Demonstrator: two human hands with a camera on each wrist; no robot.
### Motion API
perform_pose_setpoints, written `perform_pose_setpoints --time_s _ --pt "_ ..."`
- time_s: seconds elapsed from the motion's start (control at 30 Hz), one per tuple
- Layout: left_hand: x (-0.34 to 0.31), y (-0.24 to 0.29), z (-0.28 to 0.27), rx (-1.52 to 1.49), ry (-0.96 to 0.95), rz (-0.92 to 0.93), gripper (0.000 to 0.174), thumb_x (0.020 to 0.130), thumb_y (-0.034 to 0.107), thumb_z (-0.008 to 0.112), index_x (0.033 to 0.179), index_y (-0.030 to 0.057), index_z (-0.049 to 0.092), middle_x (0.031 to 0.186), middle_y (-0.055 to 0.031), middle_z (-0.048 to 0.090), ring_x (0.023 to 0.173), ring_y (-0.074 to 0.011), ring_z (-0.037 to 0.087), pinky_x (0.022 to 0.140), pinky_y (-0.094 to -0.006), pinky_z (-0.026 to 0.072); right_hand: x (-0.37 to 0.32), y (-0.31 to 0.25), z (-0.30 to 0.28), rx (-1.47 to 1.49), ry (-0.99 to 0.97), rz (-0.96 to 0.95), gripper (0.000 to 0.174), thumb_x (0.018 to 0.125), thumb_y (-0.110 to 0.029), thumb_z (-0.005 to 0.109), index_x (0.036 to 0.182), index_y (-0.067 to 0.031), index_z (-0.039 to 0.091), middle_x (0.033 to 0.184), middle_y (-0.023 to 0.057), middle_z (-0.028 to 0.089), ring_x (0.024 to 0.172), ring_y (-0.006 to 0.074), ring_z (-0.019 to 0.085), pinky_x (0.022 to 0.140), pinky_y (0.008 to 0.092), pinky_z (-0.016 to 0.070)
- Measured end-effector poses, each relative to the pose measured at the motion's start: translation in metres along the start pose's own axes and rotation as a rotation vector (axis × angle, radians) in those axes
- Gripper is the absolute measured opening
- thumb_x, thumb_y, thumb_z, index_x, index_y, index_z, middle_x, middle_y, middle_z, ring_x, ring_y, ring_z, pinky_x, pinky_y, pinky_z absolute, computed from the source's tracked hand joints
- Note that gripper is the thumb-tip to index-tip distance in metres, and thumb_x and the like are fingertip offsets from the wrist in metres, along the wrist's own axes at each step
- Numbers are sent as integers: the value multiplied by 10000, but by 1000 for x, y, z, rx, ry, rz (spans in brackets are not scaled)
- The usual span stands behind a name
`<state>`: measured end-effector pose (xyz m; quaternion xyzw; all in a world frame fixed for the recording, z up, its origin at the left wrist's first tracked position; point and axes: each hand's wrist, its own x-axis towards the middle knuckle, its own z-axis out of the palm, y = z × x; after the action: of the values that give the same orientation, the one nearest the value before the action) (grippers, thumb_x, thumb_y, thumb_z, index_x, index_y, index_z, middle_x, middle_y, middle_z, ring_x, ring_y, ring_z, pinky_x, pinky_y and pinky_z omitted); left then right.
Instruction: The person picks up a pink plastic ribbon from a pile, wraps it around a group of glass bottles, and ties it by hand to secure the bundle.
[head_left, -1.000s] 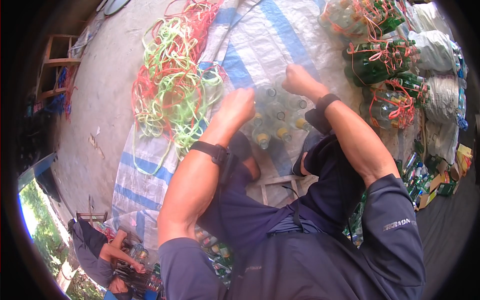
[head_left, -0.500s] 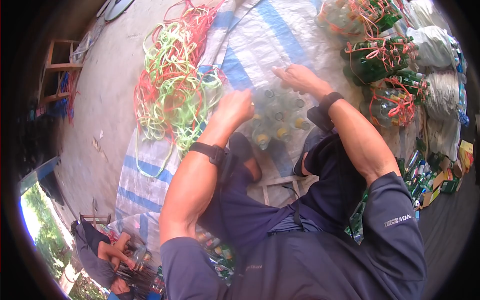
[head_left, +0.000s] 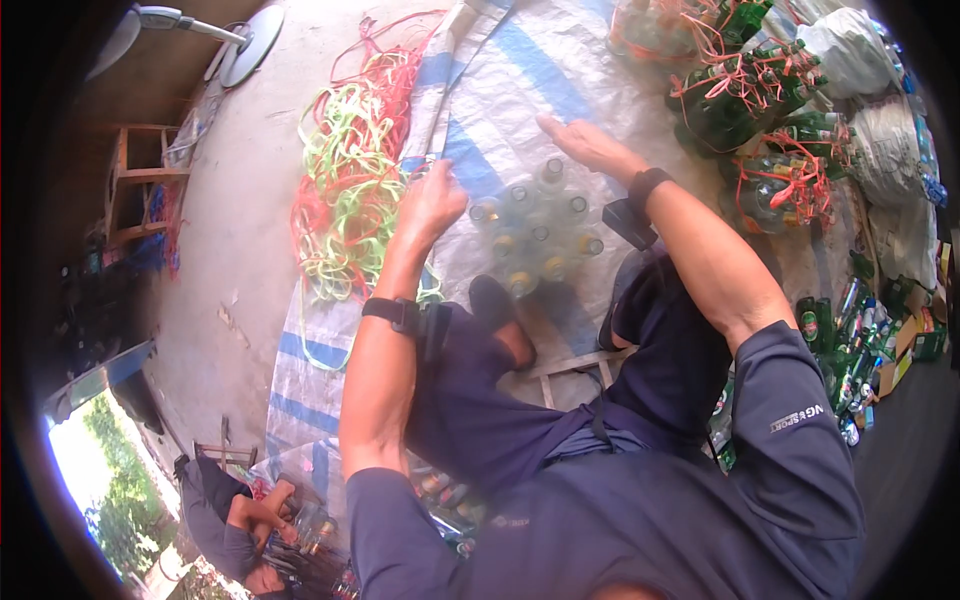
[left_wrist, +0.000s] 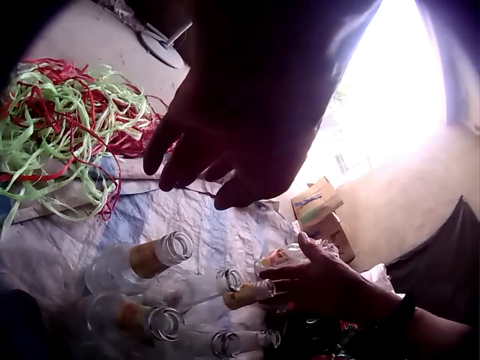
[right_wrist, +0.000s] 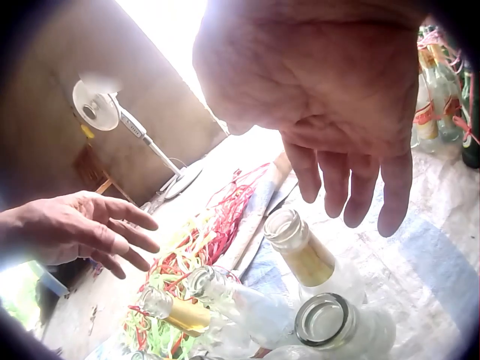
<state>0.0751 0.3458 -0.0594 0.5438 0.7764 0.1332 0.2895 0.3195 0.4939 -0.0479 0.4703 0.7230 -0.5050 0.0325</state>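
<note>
A cluster of clear glass bottles [head_left: 540, 236] stands upright on the striped sheet between my feet, several with yellow labels on their necks. To its left my left hand [head_left: 433, 205] hovers beside a tangled heap of red and green plastic string [head_left: 350, 190]. In the right wrist view that left hand [right_wrist: 86, 229] holds nothing, its fingers spread and relaxed. My right hand [head_left: 595, 150] is raised over the far right side of the cluster. Its fingers [right_wrist: 364, 187] hang straight just above the bottle mouths, with nothing in them.
Bundles of green and clear bottles tied with pink string [head_left: 745, 95] line the right side. Loose bottles [head_left: 850, 340] and cardboard lie nearer me. A standing fan [head_left: 255, 45] is at the far left. Another person [head_left: 235, 525] crouches at the lower left.
My left hand has moved left, away from the bottles and toward the string heap. My right hand has gone from curled to straight fingers. The head view has shifted slightly.
</note>
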Motion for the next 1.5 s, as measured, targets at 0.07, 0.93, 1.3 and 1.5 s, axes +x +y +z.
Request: perform_pose_setpoints --time_s 0.07,0.93,1.3,1.5 --pt "-2 7 -2 -181 144 -8 522 766 241 581 1215 -25 590 1066 -241 665 1007 -373 643 882 -423 495 -11 -2 -4 61 -44 10 892 900 -711 351 1112 116 606 1097 320 615 1107 362 589 930 438 454" --pt "-205 -53 -156 -888 546 -31 243 947 195 603 1101 10 638 1074 -78 669 986 -152 630 810 -293 512 -39 29 -34 184 127 -31 929 834 -793 399 1210 37 584 1068 122 598 975 219 563 753 371 491" --pt "-281 -244 142 -507 127 -661 289 780 277 657 884 10 690 784 -145 682 727 -240 662 636 -360 508 -45 3 -40 107 167 -14 839 912 -685 411 1232 71 585 1226 183 612 1106 274 590 892 377 477" --pt "-269 -209 166 -366 213 -698 309 761 246 647 895 -32 668 880 -248 665 862 -406 637 772 -467 496 -47 0 -39 83 122 1 884 911 -692 396 1291 97 520 1305 221 564 1165 305 573 936 414 473"
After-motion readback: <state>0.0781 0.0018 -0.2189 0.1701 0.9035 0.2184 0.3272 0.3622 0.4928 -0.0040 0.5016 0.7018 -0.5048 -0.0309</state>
